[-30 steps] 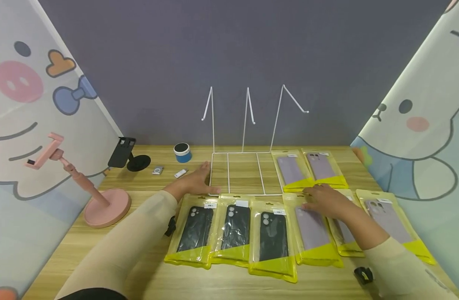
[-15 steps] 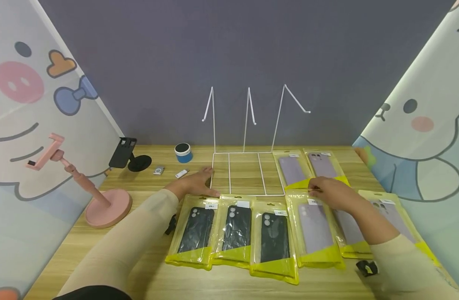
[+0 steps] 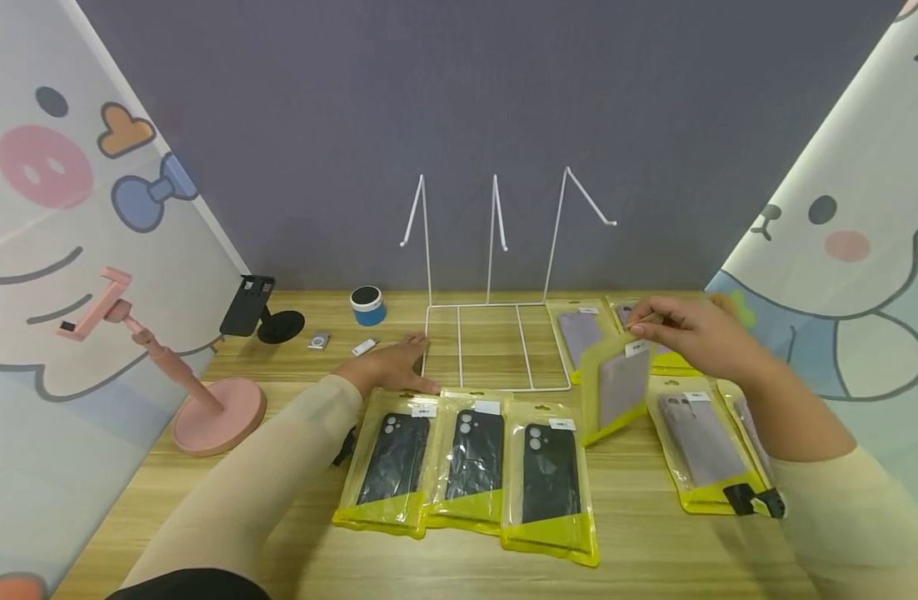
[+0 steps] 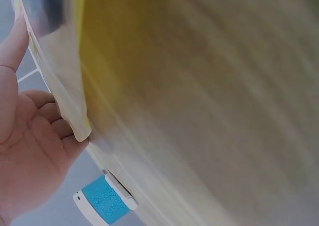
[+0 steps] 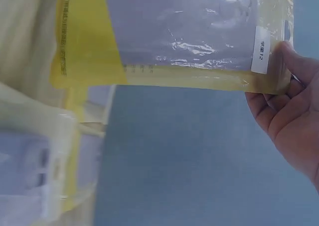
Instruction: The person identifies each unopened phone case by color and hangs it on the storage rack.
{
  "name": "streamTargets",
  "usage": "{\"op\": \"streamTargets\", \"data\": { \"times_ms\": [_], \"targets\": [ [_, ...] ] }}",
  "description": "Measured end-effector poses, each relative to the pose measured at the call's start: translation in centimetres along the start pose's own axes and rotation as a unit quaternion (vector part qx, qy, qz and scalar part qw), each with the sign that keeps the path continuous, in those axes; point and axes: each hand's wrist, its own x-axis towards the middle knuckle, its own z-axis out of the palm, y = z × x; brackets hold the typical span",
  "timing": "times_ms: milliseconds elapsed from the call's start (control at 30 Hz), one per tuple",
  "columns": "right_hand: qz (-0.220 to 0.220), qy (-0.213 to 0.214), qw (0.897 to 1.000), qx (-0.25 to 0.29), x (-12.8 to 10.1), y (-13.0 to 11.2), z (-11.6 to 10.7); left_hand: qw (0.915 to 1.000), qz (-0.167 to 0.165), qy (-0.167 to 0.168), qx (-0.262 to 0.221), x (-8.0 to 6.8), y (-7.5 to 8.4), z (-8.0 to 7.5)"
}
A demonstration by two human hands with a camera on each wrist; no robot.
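Observation:
My right hand (image 3: pixel 687 333) pinches the top edge of a yellow packet holding a lilac phone case (image 3: pixel 616 385) and holds it lifted off the wooden table, tilted, right of the white wire rack (image 3: pixel 496 333). In the right wrist view the same packet (image 5: pixel 189 32) hangs from my fingers (image 5: pixel 294 96). My left hand (image 3: pixel 390 367) rests flat on the table at the front left corner of the rack's base, fingers straight, beside the top of the nearest black-case packet (image 3: pixel 387 458). The left wrist view shows my palm (image 4: pixel 25 151) next to that packet's corner (image 4: pixel 75 121).
Three black-case packets (image 3: pixel 474 458) lie in a row at the front. More lilac packets (image 3: pixel 691 437) lie to the right and behind (image 3: pixel 579 333). A pink phone stand (image 3: pixel 204 408), a black stand (image 3: pixel 260 312), a blue-and-white round speaker (image 3: pixel 366 305) and two small gadgets (image 3: pixel 339 343) sit at the left.
My right hand took the top of one lilac packet from the front row and raised it up and back toward the rack. The left hand stayed on the table.

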Motion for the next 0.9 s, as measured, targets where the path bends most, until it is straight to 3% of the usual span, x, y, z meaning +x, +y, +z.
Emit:
{"op": "streamTargets", "data": {
  "times_ms": [333, 633, 900],
  "targets": [
    [0.040, 0.082, 0.996, -0.011, 2.5, -2.9, -3.8, 0.9997, -0.006, -0.002, 0.023, -0.1, 0.4, -0.4],
    [0.083, 0.104, 0.989, 0.071, 5.3, -4.4, -4.9, 0.9997, 0.001, -0.003, 0.025, 0.3, 0.0, -0.3],
    [0.096, 0.101, 0.990, 0.003, 7.7, -4.1, -4.6, 0.9994, -0.002, -0.004, 0.033, 0.6, 0.2, -0.3]
  ]
}}
